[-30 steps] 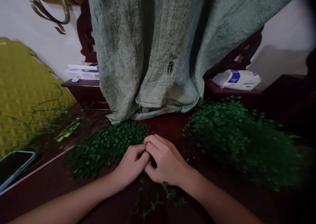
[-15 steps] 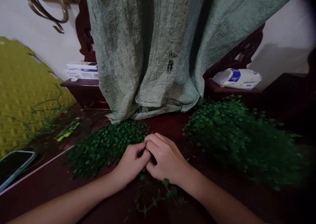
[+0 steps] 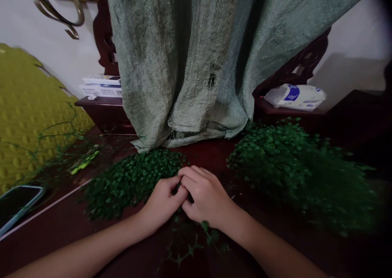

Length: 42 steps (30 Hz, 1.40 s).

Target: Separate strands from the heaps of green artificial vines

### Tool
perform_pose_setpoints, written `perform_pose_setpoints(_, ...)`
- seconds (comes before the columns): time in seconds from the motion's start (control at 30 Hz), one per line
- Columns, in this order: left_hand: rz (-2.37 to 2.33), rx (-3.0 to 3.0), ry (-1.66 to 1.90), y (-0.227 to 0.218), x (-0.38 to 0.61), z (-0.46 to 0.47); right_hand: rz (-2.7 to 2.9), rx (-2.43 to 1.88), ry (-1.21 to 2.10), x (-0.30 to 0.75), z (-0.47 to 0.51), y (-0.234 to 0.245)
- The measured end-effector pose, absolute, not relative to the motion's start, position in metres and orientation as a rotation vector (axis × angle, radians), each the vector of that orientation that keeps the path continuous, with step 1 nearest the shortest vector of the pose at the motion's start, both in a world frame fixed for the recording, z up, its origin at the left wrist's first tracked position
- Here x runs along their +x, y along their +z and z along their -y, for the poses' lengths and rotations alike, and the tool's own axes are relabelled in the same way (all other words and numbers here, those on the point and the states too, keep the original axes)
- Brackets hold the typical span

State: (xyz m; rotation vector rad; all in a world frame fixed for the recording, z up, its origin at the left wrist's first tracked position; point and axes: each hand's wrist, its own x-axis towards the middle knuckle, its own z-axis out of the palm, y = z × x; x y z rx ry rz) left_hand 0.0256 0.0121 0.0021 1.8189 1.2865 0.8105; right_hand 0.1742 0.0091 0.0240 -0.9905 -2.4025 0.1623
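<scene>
Wood, dark red, forms the tabletop (image 3: 211,150), scattered with bits of greenery. Left hand (image 3: 163,202) and right hand (image 3: 210,196) meet above its middle, fingers curled together; whether they pinch anything is hidden, so I cannot tell. A leafy stem (image 3: 211,238) shows just below the hands. One pile of leaves (image 3: 131,182) lies beside the left hand, and a bigger heap (image 3: 284,167) spreads off to the right. Behind, a grey-green woven sack (image 3: 205,45) hangs in folds, its lower edge at the table. White boxes (image 3: 102,90) sit on a ledge to its left, a tissue pack (image 3: 298,97) on another to its right. Farther left are a phone (image 3: 18,202), a bumpy yellow mat (image 3: 27,122) and a pale wall (image 3: 18,16).
</scene>
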Motion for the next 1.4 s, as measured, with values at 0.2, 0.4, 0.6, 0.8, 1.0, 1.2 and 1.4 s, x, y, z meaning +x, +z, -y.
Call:
perform_pose_setpoints(0.2,-1.260,1.795,0.815,0.0049,0.0260,-0.0117,2.418,-1.016,0.137,0.1752,-0.0094,0.0238)
perform_pose_setpoints(0.4,-1.178,1.774,0.862,0.0087,0.0256,-0.0101,2.403,-1.040,0.154,0.1757,-0.0109,0.0228)
perform_pose_setpoints(0.6,-1.184,1.792,0.936,0.0069,0.0241,-0.0112,2.427,-1.102,0.107,0.1760,-0.0134,0.0227)
perform_pose_setpoints(0.8,-1.183,1.797,0.912,0.0029,0.0229,-0.0117,2.418,-1.155,0.104,0.1760,-0.0145,0.0257)
perform_pose_setpoints(1.0,-1.184,1.789,0.887,0.0047,0.0242,-0.0109,2.379,-1.174,0.106,0.1745,-0.0149,0.0252)
perform_pose_setpoints(1.2,-1.172,1.711,0.916,0.0048,0.0247,-0.0112,2.208,-1.302,0.089,0.1746,-0.0145,0.0246)
perform_pose_setpoints(1.4,-1.210,1.664,0.926,0.0007,0.0243,-0.0119,2.110,-1.378,0.146,0.1748,-0.0152,0.0257)
